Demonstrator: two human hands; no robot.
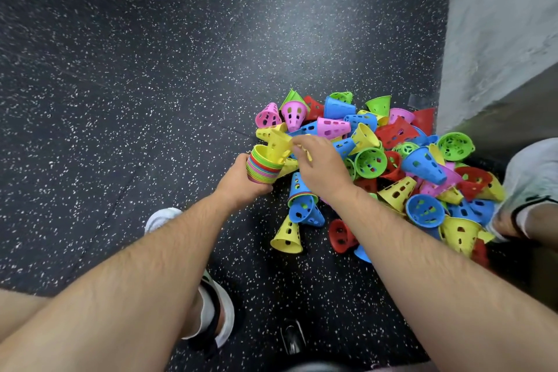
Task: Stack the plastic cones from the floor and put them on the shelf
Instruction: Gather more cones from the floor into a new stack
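Now my left hand [241, 180] grips the stack [262, 171], open end up, and my right hand [320, 166], just right of the stack, pinches a yellow cone [279, 145] narrow-end-down in its mouth, the loose pile [422, 163] lying farther right.

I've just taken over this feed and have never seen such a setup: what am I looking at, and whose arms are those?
There is no machine. A person wears one camera on the head, looking down at their own bare arms. The left hand grips a stack of nested cones. The right hand pinches a yellow cone whose narrow end sits in the stack's open end. Beyond lies a pile of loose cones, pink, blue, green, red and yellow, on the speckled dark floor beside a grey wall. No shelf shows.
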